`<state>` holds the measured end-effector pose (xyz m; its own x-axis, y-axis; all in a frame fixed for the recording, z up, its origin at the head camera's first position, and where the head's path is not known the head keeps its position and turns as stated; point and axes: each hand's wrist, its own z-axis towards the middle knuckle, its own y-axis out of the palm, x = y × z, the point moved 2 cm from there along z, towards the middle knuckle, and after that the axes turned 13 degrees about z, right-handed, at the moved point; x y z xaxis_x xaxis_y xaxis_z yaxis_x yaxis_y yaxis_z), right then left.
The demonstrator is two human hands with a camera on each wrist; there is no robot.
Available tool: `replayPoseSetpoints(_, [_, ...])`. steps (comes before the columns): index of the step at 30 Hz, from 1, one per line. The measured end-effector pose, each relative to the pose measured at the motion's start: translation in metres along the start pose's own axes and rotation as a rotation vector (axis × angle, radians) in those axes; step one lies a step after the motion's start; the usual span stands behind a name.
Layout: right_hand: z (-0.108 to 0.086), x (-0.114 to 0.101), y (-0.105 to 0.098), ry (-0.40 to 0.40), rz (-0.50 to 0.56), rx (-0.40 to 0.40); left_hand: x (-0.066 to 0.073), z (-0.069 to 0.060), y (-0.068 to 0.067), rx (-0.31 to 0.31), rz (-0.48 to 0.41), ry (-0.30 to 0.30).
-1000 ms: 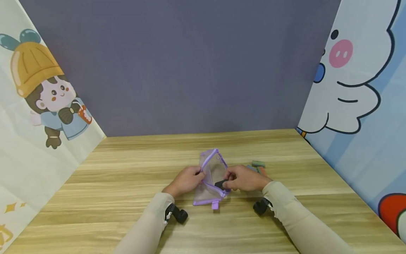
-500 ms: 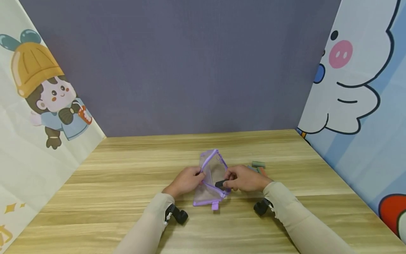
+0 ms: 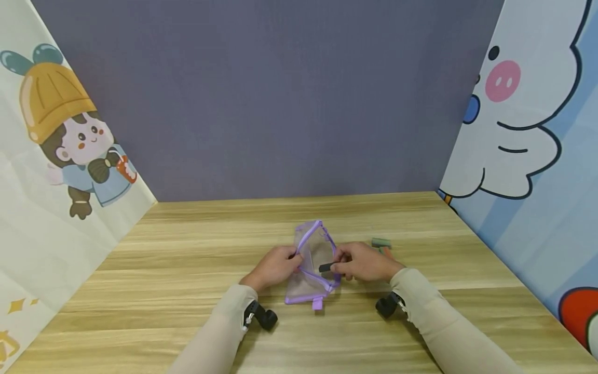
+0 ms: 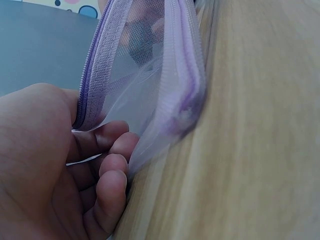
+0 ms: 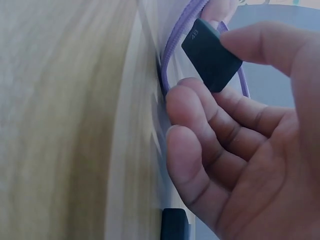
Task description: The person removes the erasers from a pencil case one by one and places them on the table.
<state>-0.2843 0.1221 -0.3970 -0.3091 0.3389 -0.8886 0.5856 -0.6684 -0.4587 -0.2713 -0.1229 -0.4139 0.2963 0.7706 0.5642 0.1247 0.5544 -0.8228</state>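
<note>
A mesh zip pouch [image 3: 295,288] with purple trim lies on the table, its zipped mouth spread apart. My left hand [image 3: 276,266] pinches the pouch's left edge; in the left wrist view, the zipper strip [image 4: 92,75] runs up from between thumb and fingers. A small black eraser [image 5: 212,55], printed 4B, is pinched between thumb and fingers of my right hand [image 3: 365,261]. In the head view the eraser [image 3: 326,267] is over the pouch's mouth. Through the mesh, the left wrist view shows it as a dark blur.
Behind my right hand lie a green-grey piece [image 3: 381,242] and an orange piece [image 3: 386,252] on the wooden table [image 3: 187,291]. A dark block [image 5: 174,225] shows at the bottom of the right wrist view. A grey panel [image 3: 299,104] stands at the back.
My right hand has shifted slightly right with the eraser, and more of the eraser shows over the pouch's mouth. The left hand and pouch have hardly moved.
</note>
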Motion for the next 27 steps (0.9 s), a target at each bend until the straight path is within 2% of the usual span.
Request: replayPoseSetpoints(27, [-0.0005,0.0013,-0.0032,0.026,0.002,0.032,0.0013,0.0001,-0.0006,0.0,-0.001,0.0])
